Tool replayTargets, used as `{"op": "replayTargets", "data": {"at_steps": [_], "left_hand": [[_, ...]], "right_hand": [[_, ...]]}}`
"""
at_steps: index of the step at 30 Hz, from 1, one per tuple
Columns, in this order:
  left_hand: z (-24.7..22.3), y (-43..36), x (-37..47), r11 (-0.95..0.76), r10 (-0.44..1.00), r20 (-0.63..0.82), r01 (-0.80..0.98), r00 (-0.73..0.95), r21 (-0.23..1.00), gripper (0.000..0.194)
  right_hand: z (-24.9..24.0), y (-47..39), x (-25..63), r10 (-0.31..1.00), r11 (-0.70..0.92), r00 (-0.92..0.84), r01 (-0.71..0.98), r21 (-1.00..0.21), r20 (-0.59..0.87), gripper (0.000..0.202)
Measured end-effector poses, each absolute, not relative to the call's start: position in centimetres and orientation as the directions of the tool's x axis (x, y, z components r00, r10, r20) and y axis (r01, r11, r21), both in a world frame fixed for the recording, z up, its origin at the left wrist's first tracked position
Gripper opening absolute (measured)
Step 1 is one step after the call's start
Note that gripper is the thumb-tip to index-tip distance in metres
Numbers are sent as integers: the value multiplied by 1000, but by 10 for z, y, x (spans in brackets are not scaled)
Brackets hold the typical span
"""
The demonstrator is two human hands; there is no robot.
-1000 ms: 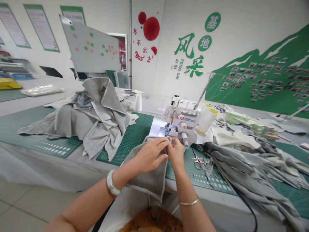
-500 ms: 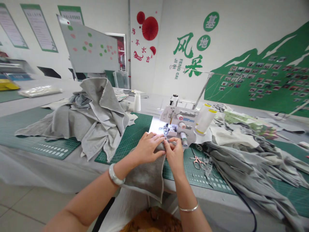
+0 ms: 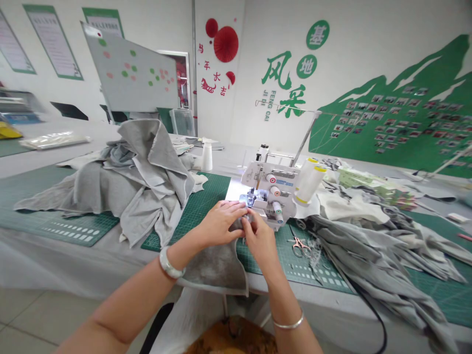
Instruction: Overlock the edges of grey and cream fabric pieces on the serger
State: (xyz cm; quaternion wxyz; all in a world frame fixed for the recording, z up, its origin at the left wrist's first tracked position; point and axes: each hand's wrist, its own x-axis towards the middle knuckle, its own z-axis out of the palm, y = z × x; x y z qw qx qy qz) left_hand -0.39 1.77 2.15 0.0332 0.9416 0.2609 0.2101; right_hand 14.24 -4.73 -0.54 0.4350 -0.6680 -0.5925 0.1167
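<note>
Grey cloth (image 3: 217, 268) bunched beside a lit sewing machine (image 3: 287, 189)

And it's tight work here! The left hand (image 3: 223, 222) lies palm down over the cloth's upper end, fingers stretched flat, thumb spread. The right hand (image 3: 261, 241) appears to have thumb and fingertips pinched together on the edge; the exact grip is partly covered. From the hands, the machine sits at one o'clock, and the cloth trails to seven, spilling past the front edge of the table (image 3: 110, 250).

Here's the danger: those left fingertips are just beside the glowing stitching end, and a careless push could carry them too near. Uneven pressure might skew the edge; that hanging tail could drag it off line. Loose scraps (image 3: 315, 250) by the scissors (image 3: 297, 241), between three and four o'clock, might snag too.

Now the textures! Soft, brushed-looking grey, a paler smudge across it, a light rim down to a pointed corner. At ten o'clock, a heap (image 3: 143, 162) of similar fabric rises in stiff folds; at two, smooth tapering thread cones (image 3: 309, 182).
</note>
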Motion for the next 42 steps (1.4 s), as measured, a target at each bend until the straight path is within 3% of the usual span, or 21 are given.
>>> {"op": "replayTargets", "data": {"at_steps": [5,9,19,32,42], "left_hand": [[25,18,-2,-864,499,342,490,797,118,59],[26,20,-2,-867,492,324,488,808,100,57],[29,22,-5,-875,484,372,446,792,189,64],[32,19,1,-843,525,360,529,771,96,60],[34,17,5,-830,536,350,555,768,55,58]], "right_hand": [[1,-57,136,847,-23,326,812,-583,420,33],[4,-60,134,871,-90,310,862,-498,380,34],[12,-59,135,929,-103,238,901,-421,284,36],[8,-50,135,910,-126,282,887,-444,305,29],[3,-55,135,892,-30,241,876,-482,383,28]]}}
